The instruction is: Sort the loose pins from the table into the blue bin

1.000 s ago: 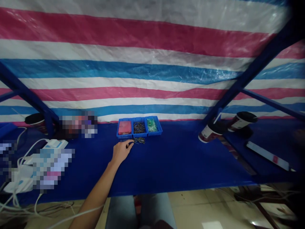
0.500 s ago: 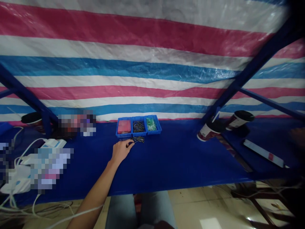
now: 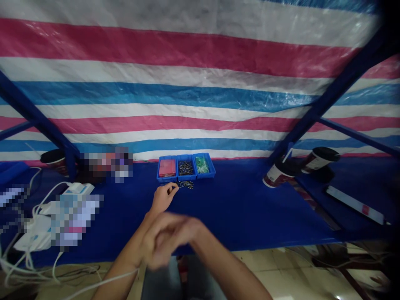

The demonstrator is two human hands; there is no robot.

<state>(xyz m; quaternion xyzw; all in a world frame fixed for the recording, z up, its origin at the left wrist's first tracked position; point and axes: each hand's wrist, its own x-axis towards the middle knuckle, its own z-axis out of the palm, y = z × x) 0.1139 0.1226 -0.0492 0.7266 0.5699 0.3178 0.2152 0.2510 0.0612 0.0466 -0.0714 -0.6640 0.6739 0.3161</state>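
My left hand rests on the blue table, thumb and index finger pinched at the left end of a small pile of thin dark rod-like pieces. What the pinch holds is too small to make out. My right hand is in front of my left forearm, curled and smeared by motion, its fingers unclear. Just behind the pile stand three joined blue bins: the left bin has flat pink-red pieces, the middle one more dark rods, the right one green and clear pieces.
White power strips with cables lie at the left, beside blurred-out items. Dark-lidded cups stand at the right near a blue frame post. A long white bar lies farther right. A striped tarp hangs behind the table.
My right hand has come into view from below, in front of my left forearm. My left hand stays pinched beside the pile. The whole view has shifted slightly.
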